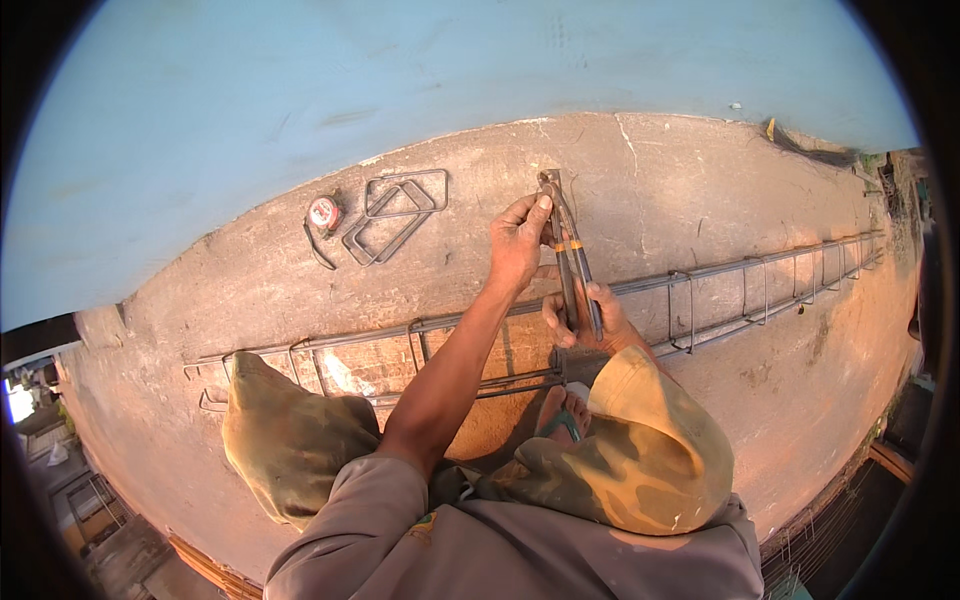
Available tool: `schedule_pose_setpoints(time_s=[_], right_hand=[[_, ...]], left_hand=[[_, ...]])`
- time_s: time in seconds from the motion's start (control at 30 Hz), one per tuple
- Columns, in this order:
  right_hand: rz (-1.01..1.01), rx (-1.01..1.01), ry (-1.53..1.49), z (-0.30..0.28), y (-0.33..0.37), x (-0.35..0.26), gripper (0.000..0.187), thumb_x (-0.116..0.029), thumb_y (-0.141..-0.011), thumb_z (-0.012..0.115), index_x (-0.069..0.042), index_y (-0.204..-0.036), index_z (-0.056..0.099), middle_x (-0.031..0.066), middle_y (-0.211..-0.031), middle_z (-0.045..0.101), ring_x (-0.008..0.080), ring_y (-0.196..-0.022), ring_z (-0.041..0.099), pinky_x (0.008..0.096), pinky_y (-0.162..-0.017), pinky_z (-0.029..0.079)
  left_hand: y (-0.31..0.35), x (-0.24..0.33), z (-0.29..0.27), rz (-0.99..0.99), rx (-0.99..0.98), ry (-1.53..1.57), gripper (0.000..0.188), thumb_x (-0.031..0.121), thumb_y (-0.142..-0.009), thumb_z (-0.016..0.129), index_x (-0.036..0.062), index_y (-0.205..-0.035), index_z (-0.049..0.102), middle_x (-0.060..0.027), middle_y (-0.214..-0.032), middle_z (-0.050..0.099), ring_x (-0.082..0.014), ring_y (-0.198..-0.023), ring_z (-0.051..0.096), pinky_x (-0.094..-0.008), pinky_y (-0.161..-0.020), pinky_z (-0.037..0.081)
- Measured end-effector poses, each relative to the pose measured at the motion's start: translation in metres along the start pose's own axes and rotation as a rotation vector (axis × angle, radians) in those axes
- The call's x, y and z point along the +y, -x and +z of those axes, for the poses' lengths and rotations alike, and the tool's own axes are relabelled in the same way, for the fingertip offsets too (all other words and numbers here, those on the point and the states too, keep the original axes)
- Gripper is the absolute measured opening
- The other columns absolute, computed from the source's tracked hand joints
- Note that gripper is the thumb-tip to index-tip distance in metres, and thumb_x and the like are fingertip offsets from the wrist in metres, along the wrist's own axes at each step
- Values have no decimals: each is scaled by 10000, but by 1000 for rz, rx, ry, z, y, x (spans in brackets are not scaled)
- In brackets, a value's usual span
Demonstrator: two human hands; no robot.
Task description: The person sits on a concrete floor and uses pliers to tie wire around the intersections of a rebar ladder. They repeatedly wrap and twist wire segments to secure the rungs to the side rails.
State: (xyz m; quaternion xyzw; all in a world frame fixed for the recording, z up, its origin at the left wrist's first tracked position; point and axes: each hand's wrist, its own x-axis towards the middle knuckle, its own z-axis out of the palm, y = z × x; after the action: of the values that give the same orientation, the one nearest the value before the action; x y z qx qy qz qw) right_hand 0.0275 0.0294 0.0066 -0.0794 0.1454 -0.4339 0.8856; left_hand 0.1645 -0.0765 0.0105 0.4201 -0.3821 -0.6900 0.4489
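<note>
Long-handled pincers (566, 240) with dark grips and orange bands stand out in front of me, jaws pointing away. My left hand (518, 238) is closed near their head, its thumb pressed along the metal by the jaws. Around the grips wraps my right hand (590, 322), the two handles slightly apart. Whether a wire is in the jaws is too small to tell. Beneath my forearms a long steel rebar cage (690, 312) lies across the floor, its stirrups spaced along the bars; my knees and arms hide part of it.
Loose bent stirrups (395, 225) lie overlapping on the concrete floor (480, 165), left of my hands. Next to them are a red-and-white tape measure (324, 214) and a dark curved strip (318, 248). A blue wall (450, 70) bounds the far side. My sandalled foot (562, 415) is near the cage.
</note>
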Motion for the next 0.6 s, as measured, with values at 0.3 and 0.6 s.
schedule_pose_setpoints(time_s=[0.3, 0.6], right_hand=[[-48, 551, 944, 6, -18, -69, 535, -128, -889, 540, 8, -1401, 464, 210, -1203, 623, 295, -1056, 661, 402, -874, 541], [-775, 697, 1991, 19, -49, -136, 504, -427, -981, 528, -45, -1308, 575, 196, -1178, 647, 324, -1165, 594, 446, -971, 478]], left_hand=[[-19, 35, -31, 210, 139, -490, 282, 221, -979, 579, -17, -871, 684, -105, -724, 700, -163, -675, 700, -260, -523, 494], [-29, 65, -12, 787, 249, -588, 278, 238, -946, 642, -28, -914, 717, -105, -716, 676, -174, -659, 664, -300, -572, 537]])
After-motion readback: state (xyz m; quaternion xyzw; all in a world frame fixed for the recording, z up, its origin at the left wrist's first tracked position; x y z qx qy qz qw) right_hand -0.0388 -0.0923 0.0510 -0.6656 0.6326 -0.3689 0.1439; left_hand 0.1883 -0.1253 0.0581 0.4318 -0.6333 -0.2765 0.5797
